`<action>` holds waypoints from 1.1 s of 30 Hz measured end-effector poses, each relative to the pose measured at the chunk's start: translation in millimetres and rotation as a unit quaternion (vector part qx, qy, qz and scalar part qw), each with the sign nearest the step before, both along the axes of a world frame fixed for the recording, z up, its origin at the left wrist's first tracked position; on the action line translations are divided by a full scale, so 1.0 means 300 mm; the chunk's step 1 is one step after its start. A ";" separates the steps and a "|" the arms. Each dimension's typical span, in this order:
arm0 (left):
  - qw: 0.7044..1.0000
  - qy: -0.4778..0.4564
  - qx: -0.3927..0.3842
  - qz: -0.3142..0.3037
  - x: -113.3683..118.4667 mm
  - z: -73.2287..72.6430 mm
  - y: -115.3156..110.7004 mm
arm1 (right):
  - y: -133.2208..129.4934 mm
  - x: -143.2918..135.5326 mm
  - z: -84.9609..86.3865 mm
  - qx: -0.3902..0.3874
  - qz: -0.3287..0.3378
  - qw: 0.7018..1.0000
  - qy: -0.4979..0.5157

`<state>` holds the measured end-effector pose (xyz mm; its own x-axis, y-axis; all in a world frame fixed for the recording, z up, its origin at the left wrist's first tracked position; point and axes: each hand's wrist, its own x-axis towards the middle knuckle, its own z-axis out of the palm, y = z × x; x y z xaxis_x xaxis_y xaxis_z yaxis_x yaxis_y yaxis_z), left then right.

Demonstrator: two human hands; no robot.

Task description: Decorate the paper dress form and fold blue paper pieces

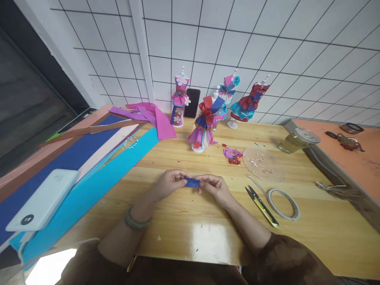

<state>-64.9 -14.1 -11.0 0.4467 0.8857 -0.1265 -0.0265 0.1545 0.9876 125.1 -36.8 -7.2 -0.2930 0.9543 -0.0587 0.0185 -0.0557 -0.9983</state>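
Note:
A small strip of dark blue paper (192,182) is stretched between my two hands, just above the wooden table (166,221). Its left end is pinched by my left hand (171,184); its right end is between the thumb and fingers of my right hand (216,188). Straight ahead of my hands stands a mini dress form in a red, blue and pink paper dress (203,126). To the right lie yellow-handled thread snips (262,206) and a roll of white tape (283,204) with a loose end.
Coloured paper strips (127,152) and a white power bank (43,200) cover the left side. Several dressed mini forms and a phone (192,103) stand along the tiled wall. Paper scraps (233,155), a clear dish of beads (264,164) and a glass cup (298,140) sit farther right.

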 end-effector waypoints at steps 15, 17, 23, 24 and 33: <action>0.998 0.036 0.047 -0.021 -0.011 0.038 -0.006 | 0.003 -0.023 -0.018 0.018 -0.043 0.999 -0.014; 0.996 0.053 0.064 -0.022 -0.009 0.035 -0.006 | 0.001 -0.025 -0.022 0.027 -0.039 0.999 -0.017; 0.996 0.060 0.067 0.018 0.010 -0.006 -0.005 | -0.004 -0.030 -0.024 0.043 -0.033 0.998 -0.014; 0.996 0.055 0.060 0.024 0.012 -0.011 -0.005 | -0.005 -0.030 -0.024 0.048 -0.032 0.998 -0.017; 0.995 0.067 0.078 0.008 0.006 0.006 -0.009 | -0.007 -0.028 -0.028 0.134 -0.034 0.987 -0.081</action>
<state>-63.1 -16.8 -9.3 0.4212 0.9059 -0.0442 0.1060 -0.0008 0.9944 116.7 -39.0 -15.6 -0.2359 0.9589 0.1578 0.1839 0.2035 -0.9617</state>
